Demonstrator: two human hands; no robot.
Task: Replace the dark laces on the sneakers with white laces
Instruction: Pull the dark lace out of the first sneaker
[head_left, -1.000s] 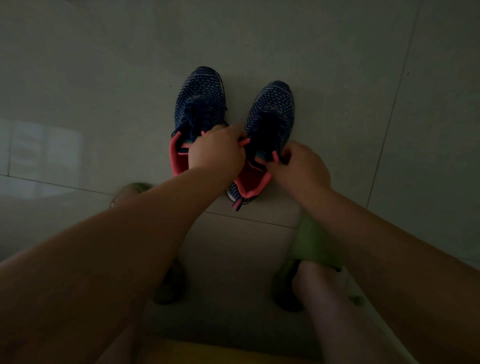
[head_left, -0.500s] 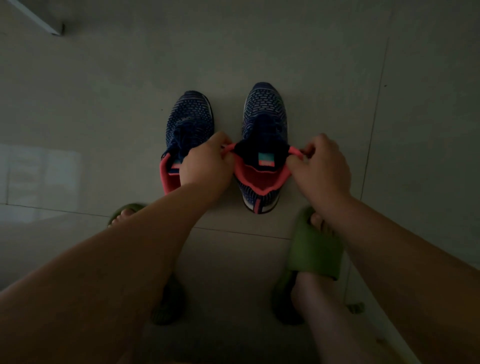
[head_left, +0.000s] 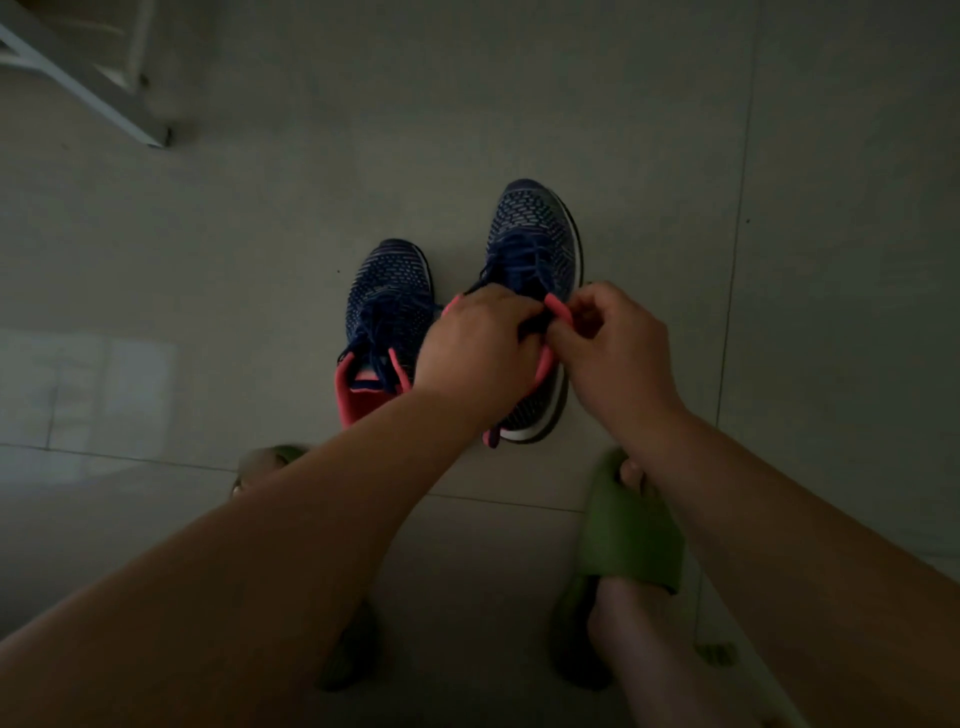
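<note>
Two dark blue knit sneakers with pink lining stand side by side on the floor, toes pointing away from me. The left sneaker (head_left: 389, 306) stands untouched, its dark laces loose. The right sneaker (head_left: 535, 239) sits a little further forward, with dark laces (head_left: 519, 262) across its top. My left hand (head_left: 475, 353) covers its opening, fingers curled at the pink collar. My right hand (head_left: 613, 348) pinches the collar's right edge near the top of the lacing. No white laces are visible.
The floor is pale tile with grout lines (head_left: 727, 322). My feet wear green slides (head_left: 631, 535) just behind the sneakers. A white furniture leg (head_left: 104, 98) stands at the far left corner. The light is dim.
The right sneaker has moved forward, past the left one. Both hands came together over its collar; before, they held the opening spread apart.
</note>
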